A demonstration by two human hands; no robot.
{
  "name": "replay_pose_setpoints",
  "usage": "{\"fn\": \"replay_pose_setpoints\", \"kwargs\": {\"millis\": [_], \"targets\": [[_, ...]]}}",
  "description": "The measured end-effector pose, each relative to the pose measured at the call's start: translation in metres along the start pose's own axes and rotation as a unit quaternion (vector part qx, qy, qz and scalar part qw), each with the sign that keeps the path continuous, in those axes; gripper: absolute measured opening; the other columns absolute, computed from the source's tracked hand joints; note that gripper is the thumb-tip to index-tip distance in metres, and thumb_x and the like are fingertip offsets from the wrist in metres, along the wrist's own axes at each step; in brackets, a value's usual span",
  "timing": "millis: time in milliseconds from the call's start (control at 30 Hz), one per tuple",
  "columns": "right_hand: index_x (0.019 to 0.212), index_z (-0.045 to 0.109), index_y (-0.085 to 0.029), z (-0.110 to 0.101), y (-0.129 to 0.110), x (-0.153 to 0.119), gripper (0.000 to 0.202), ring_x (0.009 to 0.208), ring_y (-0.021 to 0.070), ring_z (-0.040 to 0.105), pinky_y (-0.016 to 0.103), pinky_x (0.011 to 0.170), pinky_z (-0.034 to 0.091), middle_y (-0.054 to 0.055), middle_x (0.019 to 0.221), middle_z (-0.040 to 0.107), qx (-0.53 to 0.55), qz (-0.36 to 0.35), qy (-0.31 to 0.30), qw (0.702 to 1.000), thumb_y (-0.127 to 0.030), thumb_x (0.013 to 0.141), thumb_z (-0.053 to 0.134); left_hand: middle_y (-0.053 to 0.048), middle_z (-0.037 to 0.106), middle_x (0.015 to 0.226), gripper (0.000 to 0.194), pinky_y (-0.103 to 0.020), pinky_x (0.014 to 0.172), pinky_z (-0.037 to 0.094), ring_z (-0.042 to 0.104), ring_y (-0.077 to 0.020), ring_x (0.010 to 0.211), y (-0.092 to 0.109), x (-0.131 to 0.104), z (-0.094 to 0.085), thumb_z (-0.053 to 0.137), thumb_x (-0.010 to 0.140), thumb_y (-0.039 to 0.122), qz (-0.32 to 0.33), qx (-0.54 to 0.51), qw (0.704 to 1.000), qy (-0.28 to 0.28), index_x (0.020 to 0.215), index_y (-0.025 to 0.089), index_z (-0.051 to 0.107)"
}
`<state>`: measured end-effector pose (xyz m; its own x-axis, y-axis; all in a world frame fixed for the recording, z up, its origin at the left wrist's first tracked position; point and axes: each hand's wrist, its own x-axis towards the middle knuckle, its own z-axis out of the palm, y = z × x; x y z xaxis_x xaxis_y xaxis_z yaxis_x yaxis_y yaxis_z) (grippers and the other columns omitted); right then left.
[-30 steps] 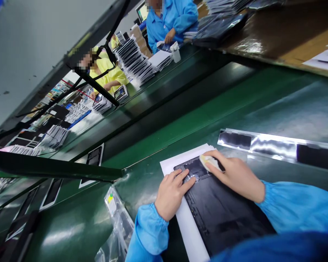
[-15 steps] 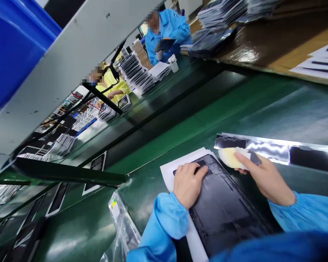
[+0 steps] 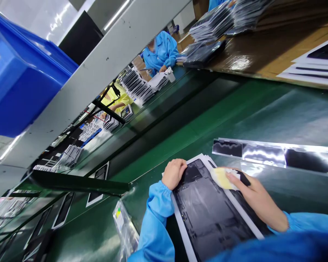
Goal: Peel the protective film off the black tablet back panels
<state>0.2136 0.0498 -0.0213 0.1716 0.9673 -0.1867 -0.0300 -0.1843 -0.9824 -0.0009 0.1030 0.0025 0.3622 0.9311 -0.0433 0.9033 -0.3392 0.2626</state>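
Observation:
A black tablet-like panel with a darker rectangle near its top lies on white-bordered sheets, in front of me on the green belt. At its upper left corner, my left hand has its fingers bent together over the edge. My right hand is closed around a white and yellow cloth pad with a dark end. The pad is over the panel's upper right edge; whether it touches cannot be made out. My lower fingers are hidden behind the pad.
A shiny dark strip lies beyond my right hand. A clear plastic bag is at the left, near a green post. A blue bin sits above on a grey beam. Co-workers sit beyond, beside stacked panels.
My left hand has slid from the panel's top to its left corner. My right hand brought the cloth pad down and left to the panel's edge. The view has shifted slightly.

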Motion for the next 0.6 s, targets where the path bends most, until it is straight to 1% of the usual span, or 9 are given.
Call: {"fn": "replay_pose_setpoints", "kwargs": {"millis": [67, 133, 233, 300, 367, 433, 500, 533, 600], "targets": [[0.083, 0.062, -0.029, -0.003, -0.002, 0.0, 0.031, 0.08, 0.0219, 0.058, 0.035, 0.073, 0.043, -0.001, 0.085, 0.067, -0.005, -0.002, -0.009, 1.0, -0.041, 0.058, 0.047, -0.002, 0.068, 0.088, 0.016, -0.032, 0.082, 0.049, 0.061, -0.0169, 0.087, -0.001, -0.001, -0.004, 0.046, 0.091, 0.022, -0.008, -0.001, 1.0, 0.008, 0.085, 0.02, 0.061], [0.092, 0.058, -0.031, -0.005, -0.005, -0.001, 0.039, 0.091, 0.0216, 0.054, 0.034, 0.078, 0.04, -0.002, 0.1, 0.062, -0.01, -0.01, -0.025, 1.0, -0.041, 0.056, 0.05, -0.002, 0.068, 0.087, 0.018, -0.031, 0.081, 0.049, 0.061, -0.0164, 0.085, 0.002, -0.004, -0.012, 0.044, 0.091, 0.024, -0.015, -0.011, 0.999, 0.028, 0.087, 0.02, 0.062], [0.102, 0.053, -0.034, -0.003, -0.008, -0.006, 0.048, 0.103, 0.0205, 0.046, 0.033, 0.084, 0.035, -0.003, 0.115, 0.052, -0.018, -0.022, -0.095, 0.995, -0.039, 0.054, 0.054, -0.001, 0.068, 0.09, 0.018, -0.026, 0.079, 0.05, 0.063, -0.0139, 0.085, 0.012, -0.01, -0.029, 0.045, 0.092, 0.025, 0.01, -0.065, 0.995, 0.072, 0.091, 0.021, 0.063], [0.092, 0.06, -0.033, 0.001, -0.01, -0.012, 0.038, 0.098, 0.0211, 0.05, 0.032, 0.082, 0.037, -0.002, 0.112, 0.055, -0.026, -0.017, -0.16, 0.987, -0.039, 0.055, 0.054, 0.0, 0.069, 0.093, 0.019, -0.025, 0.08, 0.052, 0.064, -0.0134, 0.086, 0.02, -0.014, -0.04, 0.045, 0.092, 0.026, 0.043, -0.1, 0.989, 0.102, 0.1, 0.023, 0.062], [0.079, 0.066, -0.031, 0.005, -0.013, -0.016, 0.028, 0.086, 0.0213, 0.057, 0.032, 0.076, 0.042, -0.002, 0.1, 0.063, -0.023, -0.005, -0.185, 0.982, -0.04, 0.056, 0.052, -0.002, 0.068, 0.102, 0.025, -0.028, 0.087, 0.051, 0.064, -0.0152, 0.096, 0.026, -0.018, -0.046, 0.045, 0.092, 0.026, 0.067, -0.106, 0.981, 0.148, 0.112, 0.026, 0.059], [0.074, 0.067, -0.029, 0.004, -0.019, -0.016, 0.026, 0.077, 0.0211, 0.06, 0.031, 0.071, 0.045, -0.002, 0.084, 0.068, -0.012, -0.001, -0.141, 0.99, -0.041, 0.057, 0.051, -0.005, 0.063, 0.12, 0.035, -0.036, 0.101, 0.045, 0.056, -0.0198, 0.115, 0.029, -0.02, -0.046, 0.049, 0.089, 0.029, 0.048, -0.105, 0.964, 0.24, 0.124, 0.028, 0.052], [0.074, 0.066, -0.028, -0.005, -0.028, -0.012, 0.028, 0.076, 0.0217, 0.06, 0.032, 0.071, 0.045, -0.002, 0.078, 0.069, -0.001, -0.015, -0.046, 0.999, -0.042, 0.055, 0.051, -0.007, 0.049, 0.138, 0.052, -0.044, 0.109, 0.035, 0.041, -0.0247, 0.131, 0.029, -0.022, -0.041, 0.055, 0.085, 0.035, -0.011, -0.143, 0.937, 0.317, 0.135, 0.028, 0.041], [0.074, 0.066, -0.028, -0.011, -0.034, -0.008, 0.028, 0.077, 0.022, 0.06, 0.033, 0.072, 0.044, -0.002, 0.077, 0.069, 0.004, -0.023, 0.0, 1.0, -0.041, 0.055, 0.052, -0.009, 0.045, 0.142, 0.06, -0.046, 0.109, 0.036, 0.04, -0.0261, 0.132, 0.03, -0.023, -0.036, 0.056, 0.084, 0.039, -0.04, -0.192, 0.928, 0.318, 0.139, 0.028, 0.034], [0.075, 0.065, -0.027, -0.024, -0.045, 0.001, 0.028, 0.076, 0.0224, 0.06, 0.035, 0.071, 0.045, -0.002, 0.075, 0.069, 0.026, -0.023, 0.079, 0.996, -0.04, 0.055, 0.052, -0.011, 0.05, 0.137, 0.068, -0.045, 0.1, 0.044, 0.051, -0.0266, 0.121, 0.036, -0.023, -0.025, 0.052, 0.084, 0.047, -0.069, -0.324, 0.916, 0.227, 0.143, 0.026, 0.026]]}}
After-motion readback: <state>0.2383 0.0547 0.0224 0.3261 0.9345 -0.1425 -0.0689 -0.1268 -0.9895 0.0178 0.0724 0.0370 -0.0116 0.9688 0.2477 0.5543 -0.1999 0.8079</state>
